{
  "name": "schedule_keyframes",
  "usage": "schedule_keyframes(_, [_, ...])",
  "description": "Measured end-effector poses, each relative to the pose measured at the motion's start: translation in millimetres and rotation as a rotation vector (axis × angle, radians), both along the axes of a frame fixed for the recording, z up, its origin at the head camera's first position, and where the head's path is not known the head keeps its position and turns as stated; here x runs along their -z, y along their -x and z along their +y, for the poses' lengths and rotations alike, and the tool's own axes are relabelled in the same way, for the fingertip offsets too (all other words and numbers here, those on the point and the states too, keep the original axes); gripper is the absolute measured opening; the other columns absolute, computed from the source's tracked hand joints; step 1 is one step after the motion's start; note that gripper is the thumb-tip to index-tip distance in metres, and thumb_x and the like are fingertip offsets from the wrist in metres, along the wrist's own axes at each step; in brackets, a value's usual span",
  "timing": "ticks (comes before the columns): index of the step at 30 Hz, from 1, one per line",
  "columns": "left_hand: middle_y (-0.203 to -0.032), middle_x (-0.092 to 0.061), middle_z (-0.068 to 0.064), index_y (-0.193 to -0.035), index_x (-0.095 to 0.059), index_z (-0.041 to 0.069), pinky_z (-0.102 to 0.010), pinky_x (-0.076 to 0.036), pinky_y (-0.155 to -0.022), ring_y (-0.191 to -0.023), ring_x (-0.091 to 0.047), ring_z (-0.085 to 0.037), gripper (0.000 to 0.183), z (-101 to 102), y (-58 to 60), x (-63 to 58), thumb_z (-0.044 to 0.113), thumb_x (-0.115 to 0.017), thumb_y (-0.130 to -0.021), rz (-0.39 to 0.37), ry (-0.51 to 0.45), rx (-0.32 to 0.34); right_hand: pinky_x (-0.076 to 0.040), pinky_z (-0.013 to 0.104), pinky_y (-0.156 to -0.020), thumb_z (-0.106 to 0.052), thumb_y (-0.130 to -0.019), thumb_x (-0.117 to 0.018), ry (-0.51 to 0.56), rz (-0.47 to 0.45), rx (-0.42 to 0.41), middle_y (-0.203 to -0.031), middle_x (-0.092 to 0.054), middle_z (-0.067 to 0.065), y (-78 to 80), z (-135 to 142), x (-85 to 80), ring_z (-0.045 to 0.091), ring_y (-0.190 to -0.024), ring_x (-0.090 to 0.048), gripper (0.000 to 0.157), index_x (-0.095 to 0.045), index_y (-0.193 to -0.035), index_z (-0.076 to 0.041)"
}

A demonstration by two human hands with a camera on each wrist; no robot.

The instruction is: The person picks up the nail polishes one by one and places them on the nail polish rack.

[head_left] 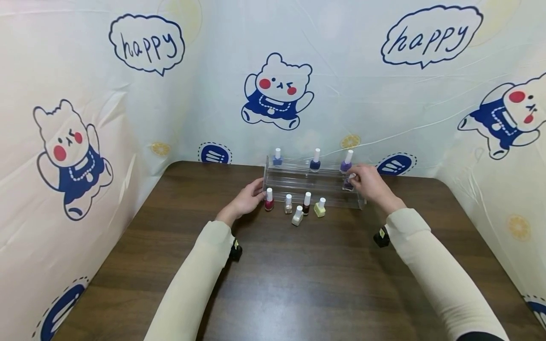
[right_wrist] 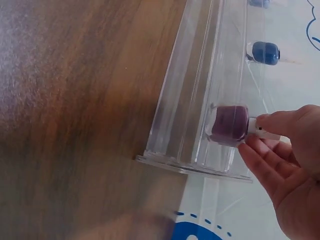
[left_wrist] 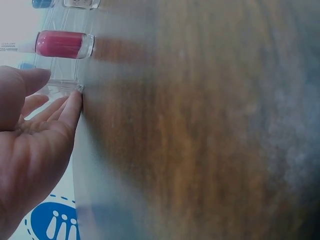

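A clear acrylic tiered rack point(head_left: 294, 183) stands toward the back of the table. My right hand point(head_left: 370, 182) pinches the white cap of a dark purple nail polish bottle point(right_wrist: 230, 123), whose base is at the middle tier near the rack's right end. At the other end, my left hand point(head_left: 247, 199) has its fingertips against the rack's side, fingers fairly straight. Along the top tier stand a light blue bottle point(head_left: 277, 157), a dark blue bottle point(head_left: 315, 161) and a purple bottle point(head_left: 347, 162). Close to my left hand is a red bottle point(left_wrist: 61, 44).
In front of the rack stand a glittery clear bottle point(head_left: 288, 204), a dark red bottle point(head_left: 306, 204), a pale bottle point(head_left: 297, 216) and a yellow bottle point(head_left: 320, 208). A printed cloth point(head_left: 213, 94) hangs right behind the wooden table point(head_left: 281, 284).
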State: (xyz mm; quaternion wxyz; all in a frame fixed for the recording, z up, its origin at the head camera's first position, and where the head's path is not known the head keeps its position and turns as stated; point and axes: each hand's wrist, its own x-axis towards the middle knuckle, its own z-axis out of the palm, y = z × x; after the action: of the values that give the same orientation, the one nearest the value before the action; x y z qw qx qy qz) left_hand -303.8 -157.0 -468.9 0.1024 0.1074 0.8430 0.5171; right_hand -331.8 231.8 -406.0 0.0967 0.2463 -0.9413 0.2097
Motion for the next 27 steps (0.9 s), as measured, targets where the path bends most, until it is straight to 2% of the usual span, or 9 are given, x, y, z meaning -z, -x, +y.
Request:
schedule_keyframes(5, [-0.161,-0.037,-0.019,-0.161,-0.028,0.009,-0.047,-0.034,-0.120,-0.146,-0.041,-0.034,0.057,-0.3,-0.6,0.3,0.011,-0.049,-0.109,-0.001,-0.002,0.001,-0.051,0.043,-0.071,0.000,-0.097,-0.062,0.053,-0.062,0.057,-0.099,-0.069,0.021,0.3,-0.1,1.7,0.029,-0.081,-0.058,0.019,-0.070,-0.113,0.008])
schedule_keyframes(9, [-0.161,-0.037,-0.019,-0.161,-0.028,0.009,-0.046,-0.035,-0.120,-0.146,-0.041,-0.034,0.057,0.1,-0.1,0.5,0.012,-0.049,-0.109,-0.001,0.000,-0.001,-0.051,0.043,-0.071,-0.001,-0.098,-0.063,0.078,-0.068,0.081,-0.097,-0.070,0.019,2.2,0.7,3.8,0.029,-0.080,-0.058,0.017,-0.071,-0.110,0.006])
schedule_keyframes(14, [-0.162,-0.037,-0.018,-0.161,-0.028,0.009,-0.046,-0.034,-0.120,-0.146,-0.041,-0.033,0.056,0.2,0.1,1.0,0.012,-0.048,-0.109,0.001,0.005,0.000,-0.052,0.045,-0.072,0.000,-0.096,-0.065,0.091,-0.042,0.074,-0.095,-0.070,0.020,3.6,0.0,6.8,0.030,-0.081,-0.059,0.014,-0.071,-0.106,0.007])
schedule_keyframes(22, [-0.162,-0.036,-0.019,-0.161,-0.028,0.008,-0.046,-0.034,-0.120,-0.146,-0.041,-0.034,0.056,0.1,-1.4,0.1,0.011,-0.049,-0.109,-0.002,0.004,-0.001,-0.057,0.047,-0.074,-0.001,-0.097,-0.065,0.109,-0.069,0.065,-0.100,-0.070,0.023,3.7,-0.7,8.2,0.031,-0.084,-0.063,0.018,-0.070,-0.112,0.009])
schedule_keyframes(27, [-0.162,-0.036,-0.019,-0.161,-0.027,0.007,-0.046,-0.033,-0.120,-0.147,-0.040,-0.034,0.057,0.4,-0.9,-0.7,0.011,-0.049,-0.109,-0.006,0.001,0.000,-0.056,0.046,-0.073,-0.002,-0.097,-0.065,0.107,-0.059,0.062,-0.099,-0.070,0.022,2.8,-0.7,7.4,0.031,-0.083,-0.062,0.019,-0.070,-0.112,0.009])
